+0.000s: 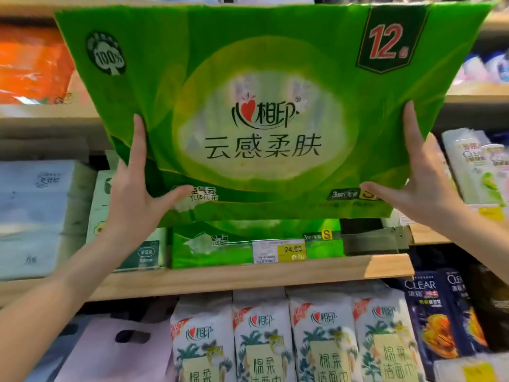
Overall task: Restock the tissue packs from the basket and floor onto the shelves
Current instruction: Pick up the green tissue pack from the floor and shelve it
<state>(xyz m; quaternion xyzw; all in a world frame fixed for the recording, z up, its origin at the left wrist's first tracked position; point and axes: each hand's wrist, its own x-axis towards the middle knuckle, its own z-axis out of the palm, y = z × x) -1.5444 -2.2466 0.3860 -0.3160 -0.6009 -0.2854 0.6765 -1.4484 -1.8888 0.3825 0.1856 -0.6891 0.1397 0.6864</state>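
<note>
A large green tissue pack (261,86) marked "12" fills the upper middle of the head view, held up in front of the shelves. My left hand (137,194) grips its lower left corner, thumb under the bottom edge and fingers up the front. My right hand (418,186) grips the lower right corner the same way. Directly below, another green tissue pack (225,248) of the same kind lies on the wooden shelf (248,274). The held pack hangs just above it and hides the shelf space behind.
A pale blue tissue pack (30,216) and a light green pack (102,205) stand on the shelf at left. A yellow price tag (292,250) sits on the shelf edge. White tissue packs (292,337) fill the shelf below; shampoo bottles (438,312) stand at right. Orange packs (30,64) sit upper left.
</note>
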